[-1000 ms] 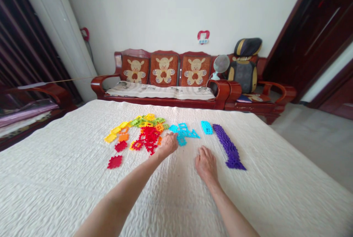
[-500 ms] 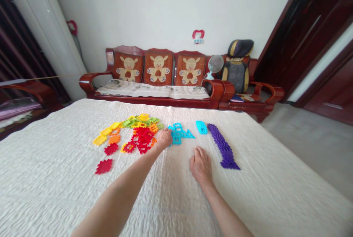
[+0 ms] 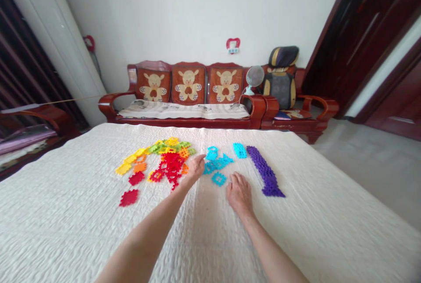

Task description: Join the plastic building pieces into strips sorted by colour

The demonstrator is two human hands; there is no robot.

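My left hand (image 3: pixel 197 166) reaches to the left edge of a loose group of light-blue interlocking plastic tiles (image 3: pixel 219 164). Its index finger points out at them, and the other fingers look bent; nothing shows in its grasp. My right hand (image 3: pixel 239 191) lies palm down on the cloth with its fingers out. Just beyond its fingertips, to the left, a light-blue square tile with a hollow centre (image 3: pixel 219 179) lies flat. Left of my left hand is a heap of red tiles (image 3: pixel 173 163), partly hidden by that hand and forearm.
A purple row of overlapping tiles (image 3: pixel 265 169) and a small light-blue stack (image 3: pixel 240 150) lie to the right. Yellow tiles (image 3: pixel 130 159), green tiles (image 3: pixel 161 146) and single red tiles (image 3: pixel 129 198) lie left on the quilted cloth (image 3: pixel 204 239). A wooden sofa (image 3: pixel 184 121) stands behind.
The light-blue tiles have spread apart, and one square tile now lies nearer to me by my right hand. My left hand has shifted slightly; my right hand stays in place.
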